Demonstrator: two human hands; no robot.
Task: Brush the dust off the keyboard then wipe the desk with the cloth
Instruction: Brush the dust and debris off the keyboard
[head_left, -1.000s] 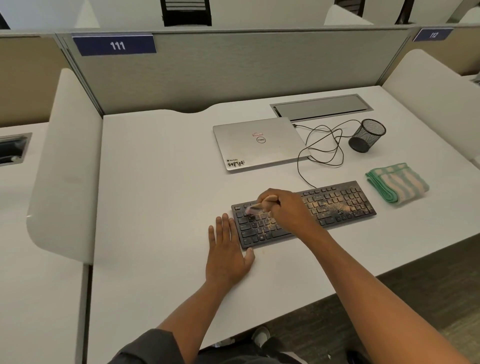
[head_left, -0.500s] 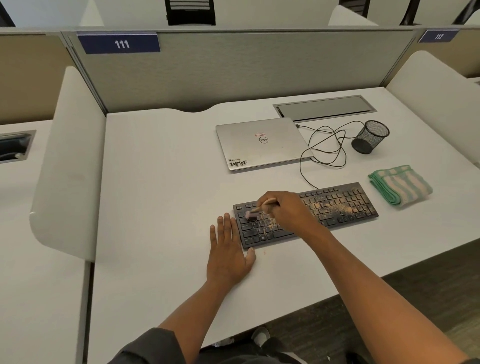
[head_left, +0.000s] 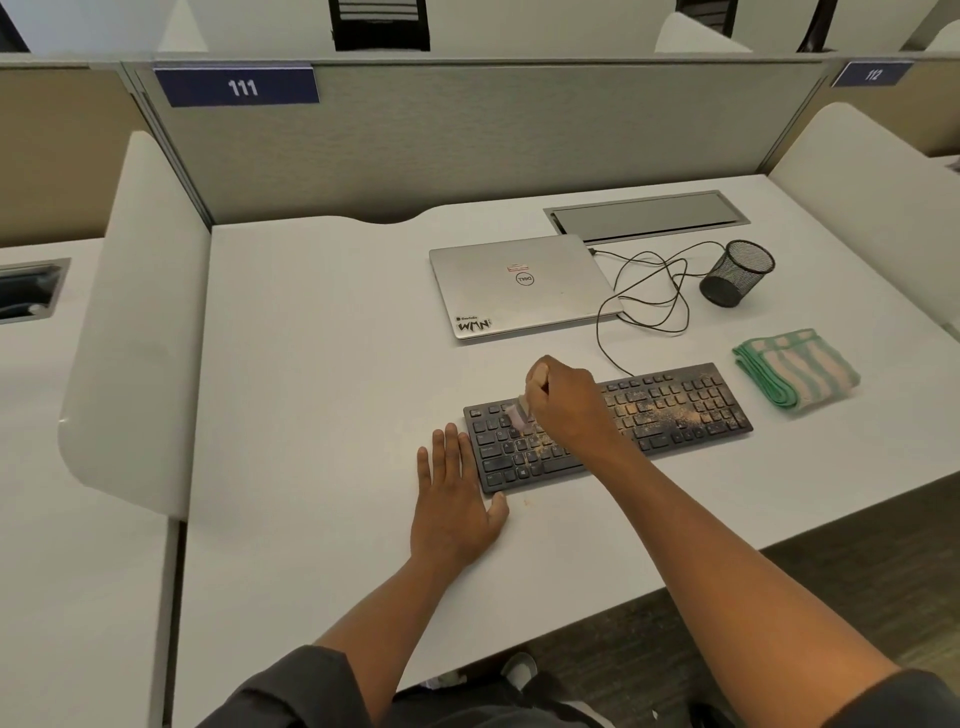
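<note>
A black keyboard (head_left: 675, 410) lies on the white desk (head_left: 322, 395), with tan dust scattered over its middle and right keys. My right hand (head_left: 571, 405) is closed around a small brush (head_left: 517, 415), whose pale bristles touch the keys on the keyboard's left part. My left hand (head_left: 452, 499) lies flat on the desk, fingers apart, against the keyboard's left end. A folded green and cream striped cloth (head_left: 797, 371) rests on the desk to the right of the keyboard. A few dust specks lie on the desk by my left thumb.
A shut silver laptop (head_left: 519, 286) sits behind the keyboard, with a looped black cable (head_left: 649, 301) beside it. A black mesh cup (head_left: 735, 273) stands at the back right. A cable hatch (head_left: 644, 215) and grey partition lie behind; white side dividers flank the desk.
My right hand has turned the brush more upright and shifted it slightly away from me on the left keys. My left hand has stayed in place.
</note>
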